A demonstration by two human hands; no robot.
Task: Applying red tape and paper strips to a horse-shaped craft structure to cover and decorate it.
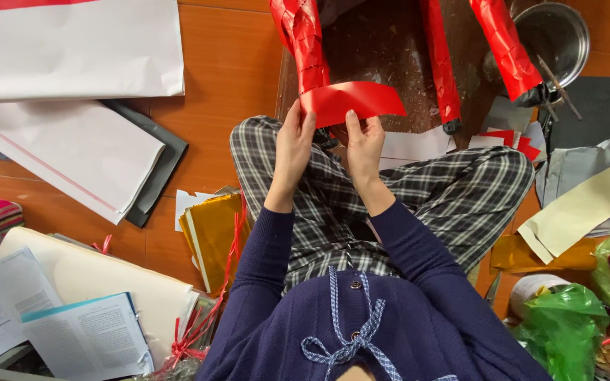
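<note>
The left hand [292, 152] and the right hand [366, 144] both pinch the near edge of a red paper strip [351, 100], fingers closed on it from beneath with the thumbs on top; the strip is held above the lap, over the plaid trousers [418, 194], with its far-left end touching the foot of a red foil-wrapped stick [303, 42]; whether it is already stuck there cannot be told. The strip looks thin, light and glossy; it bends in a shallow curve under its own weight, so it would likely crease or tear if pulled hard, and the shiny face may slip between dry fingers; holding it near the edge with both hands, close to the stick, seems the steadier grip.

Two more red foil-wrapped sticks [506, 46] lean in from the far side, over a worn brown board [390, 49]; a metal bowl [555, 35] sits at the far right. The floor is orange wood [227, 70], crowded; large white paper sheets [79, 49] lie at the far left, gold foil sheets [217, 229] just left of the knee, printed pages [51, 317] at the near left, a cream paper scrap [577, 212] and green plastic bags [566, 324] to the right; the person sits cross-legged in a navy cardigan [361, 317].
</note>
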